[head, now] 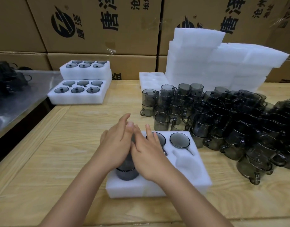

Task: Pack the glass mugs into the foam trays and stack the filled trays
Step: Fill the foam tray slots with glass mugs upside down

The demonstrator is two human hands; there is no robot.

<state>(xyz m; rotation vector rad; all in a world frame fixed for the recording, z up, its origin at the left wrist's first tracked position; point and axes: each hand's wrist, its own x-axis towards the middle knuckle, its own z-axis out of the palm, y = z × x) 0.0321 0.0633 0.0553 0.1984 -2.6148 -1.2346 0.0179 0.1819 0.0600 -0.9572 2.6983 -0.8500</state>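
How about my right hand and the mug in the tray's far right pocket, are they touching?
Apart. The head view shows a strip of the foam tray between the right hand and the far right mug.

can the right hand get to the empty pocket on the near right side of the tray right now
Probably yes: the right hand is open over the foam tray, and the empty pocket lies just to its right, uncovered, with nothing between them.

Wooden table [59, 145]: part-filled foam tray [157, 189], filled trays [78, 99] (far left), mugs [223, 125], foam stack [198, 59].
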